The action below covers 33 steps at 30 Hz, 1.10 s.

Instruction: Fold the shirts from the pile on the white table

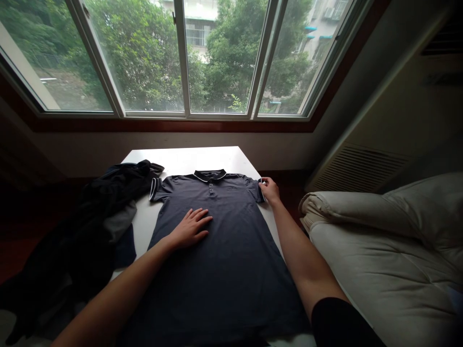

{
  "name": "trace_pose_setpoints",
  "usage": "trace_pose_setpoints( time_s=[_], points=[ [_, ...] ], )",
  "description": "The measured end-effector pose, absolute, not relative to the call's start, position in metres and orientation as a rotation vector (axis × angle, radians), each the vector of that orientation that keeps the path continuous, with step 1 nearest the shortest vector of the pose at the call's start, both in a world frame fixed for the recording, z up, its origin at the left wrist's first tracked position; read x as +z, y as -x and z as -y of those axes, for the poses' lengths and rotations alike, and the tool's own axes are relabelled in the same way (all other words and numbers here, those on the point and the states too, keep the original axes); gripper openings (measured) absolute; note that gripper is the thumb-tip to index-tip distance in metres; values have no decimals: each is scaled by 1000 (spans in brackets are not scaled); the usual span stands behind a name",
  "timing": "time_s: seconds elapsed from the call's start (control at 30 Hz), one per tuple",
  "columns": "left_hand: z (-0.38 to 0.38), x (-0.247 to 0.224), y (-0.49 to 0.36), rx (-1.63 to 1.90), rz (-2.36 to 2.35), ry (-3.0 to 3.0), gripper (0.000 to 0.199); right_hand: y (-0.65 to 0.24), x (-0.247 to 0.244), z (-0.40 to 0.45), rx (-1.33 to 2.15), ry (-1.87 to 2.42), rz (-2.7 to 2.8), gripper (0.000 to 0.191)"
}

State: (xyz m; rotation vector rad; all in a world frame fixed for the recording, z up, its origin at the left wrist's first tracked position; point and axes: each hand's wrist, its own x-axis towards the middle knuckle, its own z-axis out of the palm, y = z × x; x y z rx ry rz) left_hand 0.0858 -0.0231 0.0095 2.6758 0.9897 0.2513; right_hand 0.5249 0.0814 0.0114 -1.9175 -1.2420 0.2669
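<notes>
A dark grey-blue polo shirt (pixel 220 250) lies spread front side up on a white table (pixel 184 156), its collar toward the window. White stripes edge its collar and sleeve cuffs, and a short row of buttons runs below the neck. My left hand (pixel 190 227) rests flat on the chest of the shirt with the fingers spread. At the right sleeve's cuff, my right hand (pixel 270 189) pinches the edge between thumb and fingers. The lower hem fades into shadow near the bottom of the view.
A heap of dark clothes (pixel 108 202) covers the table's left side and hangs toward the floor. To the right stands a cream padded sofa (pixel 379 241). Behind the table are a wall and a wide window (pixel 184 72); a vented cabinet (pixel 361 164) is at the right.
</notes>
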Motion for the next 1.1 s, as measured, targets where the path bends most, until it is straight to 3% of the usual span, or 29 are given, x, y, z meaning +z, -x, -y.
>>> trace_pose_setpoints(
  time_s=[0.27,0.53,0.83,1.1],
  points=[
    [24,11,-87,242,-1016,-2664,59,-495,36,-79,417,1568,1269,44],
    [26,15,-87,251,-1006,-2661,58,-450,18,-78,791,1315,1535,38],
    [26,16,-87,260,-1006,-2661,58,-449,4,-71,203,1644,1793,31],
    [25,14,-87,275,-1008,-2655,57,-440,-13,-70,169,1818,2266,63]
  ],
)
